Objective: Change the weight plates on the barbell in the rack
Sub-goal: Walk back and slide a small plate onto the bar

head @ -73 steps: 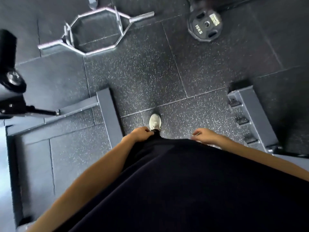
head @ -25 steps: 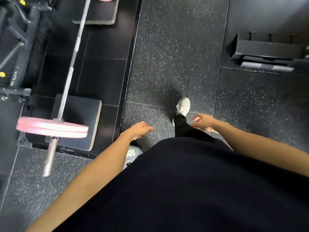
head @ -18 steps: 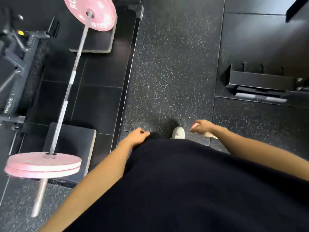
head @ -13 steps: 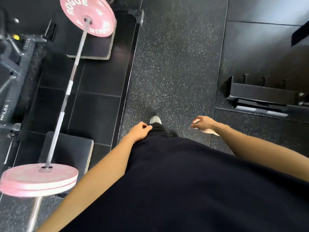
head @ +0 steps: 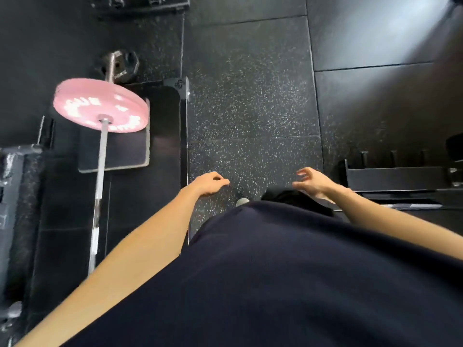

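Since earlier, view advanced along barbell point(head: 100, 169); pink plate point(head: 100, 106) now upper left, still loaded. Left hand point(head: 209, 182) and right hand point(head: 312, 182) loosely curled, empty. Plate change not begun.

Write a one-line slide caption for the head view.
Empty-handed person walks beside steel barbell loaded with round pink weight plate.

- The barbell point(head: 100, 186) runs along my left side, its far plate point(head: 100, 106) loaded ahead and to my left, above a pad point(head: 117, 151) on the floor.
- A loose plate point(head: 125, 65) lies on the floor just beyond the bar's far end.
- A low storage rack point(head: 393, 176) sits to my right.
- My left hand point(head: 209, 184) and right hand point(head: 313, 182) hang in front of me, between bar and rack.
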Tool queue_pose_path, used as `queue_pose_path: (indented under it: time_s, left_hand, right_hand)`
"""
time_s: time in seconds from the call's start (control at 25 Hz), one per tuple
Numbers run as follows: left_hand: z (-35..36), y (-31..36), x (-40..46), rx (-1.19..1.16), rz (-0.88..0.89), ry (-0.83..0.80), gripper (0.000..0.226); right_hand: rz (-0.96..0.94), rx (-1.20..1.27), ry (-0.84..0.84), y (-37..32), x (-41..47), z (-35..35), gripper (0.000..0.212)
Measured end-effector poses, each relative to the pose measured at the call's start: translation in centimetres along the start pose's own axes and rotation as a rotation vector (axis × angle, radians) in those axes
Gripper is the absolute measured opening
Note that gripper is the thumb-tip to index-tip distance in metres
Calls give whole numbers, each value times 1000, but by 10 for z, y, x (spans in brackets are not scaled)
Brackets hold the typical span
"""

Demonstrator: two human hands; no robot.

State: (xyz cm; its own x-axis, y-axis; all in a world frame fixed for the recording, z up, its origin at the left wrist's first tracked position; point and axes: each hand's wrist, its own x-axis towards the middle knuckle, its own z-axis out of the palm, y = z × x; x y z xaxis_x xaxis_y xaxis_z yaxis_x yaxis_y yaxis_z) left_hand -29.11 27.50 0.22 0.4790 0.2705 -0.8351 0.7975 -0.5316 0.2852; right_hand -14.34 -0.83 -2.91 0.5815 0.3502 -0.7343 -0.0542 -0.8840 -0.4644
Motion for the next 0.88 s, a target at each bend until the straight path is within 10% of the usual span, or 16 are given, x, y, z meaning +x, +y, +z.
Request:
queue_pose_path:
  time_s: [0.88]
  left_hand:
    - [-346,463,362,353,292,-92,38]
  right_hand:
    - [201,323,103,-116,337,-392,45]
